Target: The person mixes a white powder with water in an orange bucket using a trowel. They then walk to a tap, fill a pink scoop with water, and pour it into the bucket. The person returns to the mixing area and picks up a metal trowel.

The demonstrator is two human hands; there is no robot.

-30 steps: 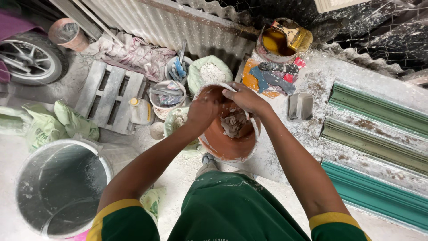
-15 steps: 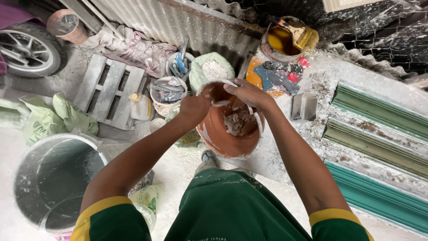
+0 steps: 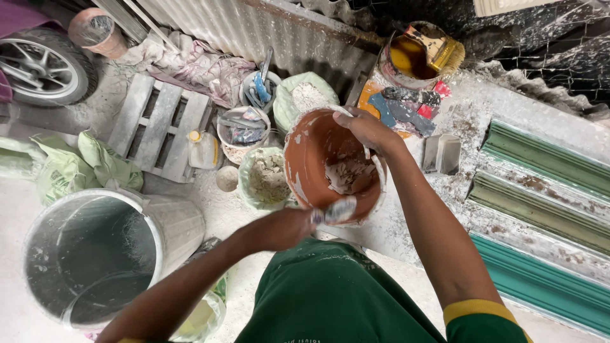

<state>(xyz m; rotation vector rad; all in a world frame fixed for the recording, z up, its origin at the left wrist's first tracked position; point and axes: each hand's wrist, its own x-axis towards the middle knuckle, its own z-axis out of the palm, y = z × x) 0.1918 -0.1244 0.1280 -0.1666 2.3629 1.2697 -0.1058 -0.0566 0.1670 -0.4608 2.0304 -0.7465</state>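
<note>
Terracotta-coloured rubber mixing bowl (image 3: pixel 311 165) w/ white plaster smears sits tilted betw. both hands, just above a dusty white bench (image 3: pixel 457 190). Left hand (image 3: pixel 283 228) is closed on the near rim, thumb beside a plaster-coated scraper blade (image 3: pixel 337 209); right hand (image 3: pixel 365 130) curls over the far rim, gripping it along w/ a thin white stick, prob. a tool handle. Bowl looks soft & flexible, light but slippery where wet; a lump of damp plaster inside adds weight, so a two-sided rim grip seems best. Count: 1 bowl, 2 small tool buckets (image 3: pixel 244 130), 2 open powder sacks (image 3: pixel 267 178), 1 large grey drum (image 3: pixel 95 254), 3 green cornice mouldings (image 3: pixel 546 159).
</note>
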